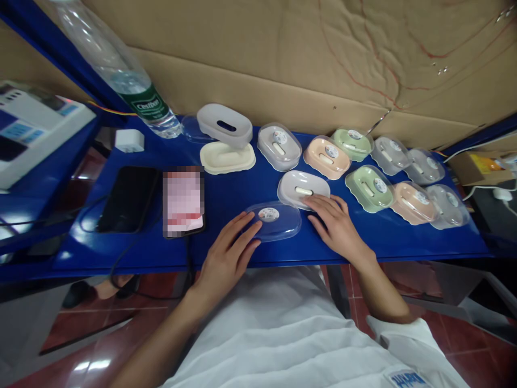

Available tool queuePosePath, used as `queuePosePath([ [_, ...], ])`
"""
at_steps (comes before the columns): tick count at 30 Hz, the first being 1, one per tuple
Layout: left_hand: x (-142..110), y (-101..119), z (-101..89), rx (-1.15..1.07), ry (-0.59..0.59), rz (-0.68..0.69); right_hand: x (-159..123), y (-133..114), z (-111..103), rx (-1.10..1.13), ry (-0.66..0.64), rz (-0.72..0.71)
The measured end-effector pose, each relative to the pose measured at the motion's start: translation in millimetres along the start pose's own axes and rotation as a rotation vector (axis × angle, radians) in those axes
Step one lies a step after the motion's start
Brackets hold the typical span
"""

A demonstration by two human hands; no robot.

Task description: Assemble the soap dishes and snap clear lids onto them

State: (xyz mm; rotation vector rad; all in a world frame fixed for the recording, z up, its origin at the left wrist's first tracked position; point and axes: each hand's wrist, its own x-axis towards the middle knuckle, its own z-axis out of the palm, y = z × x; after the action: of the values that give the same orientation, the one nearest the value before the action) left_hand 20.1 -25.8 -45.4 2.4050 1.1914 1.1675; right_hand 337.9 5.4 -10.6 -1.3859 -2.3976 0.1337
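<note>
My left hand (pixel 230 253) lies flat on the blue shelf (pixel 226 194), its fingertips touching the left edge of a clear plastic lid (pixel 274 221) with a round sticker. My right hand (pixel 333 223) rests with fingers stretched out, fingertips on the near rim of an open grey soap dish (pixel 302 188) that holds a small white piece. Neither hand grips anything.
Several lidded soap boxes in grey (pixel 279 145), peach (pixel 327 156) and green (pixel 369 187) line the shelf to the right. A cream tray (pixel 227 158) with a grey cover (pixel 224 125) stands behind, beside a water bottle (pixel 121 70). Two phones (pixel 128 198) lie at left. Cardboard backs the shelf.
</note>
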Motion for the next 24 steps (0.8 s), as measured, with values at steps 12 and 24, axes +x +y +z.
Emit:
queuePosePath([
  [12, -16, -1, -9.0, -0.073, 0.278, 0.076, -7, -23, 8, 0.171, -0.024, -0.072],
  [24, -15, -1, -7.1, -0.107, 0.177, 0.179, -6, -45, 21, 0.324, 0.063, -0.239],
])
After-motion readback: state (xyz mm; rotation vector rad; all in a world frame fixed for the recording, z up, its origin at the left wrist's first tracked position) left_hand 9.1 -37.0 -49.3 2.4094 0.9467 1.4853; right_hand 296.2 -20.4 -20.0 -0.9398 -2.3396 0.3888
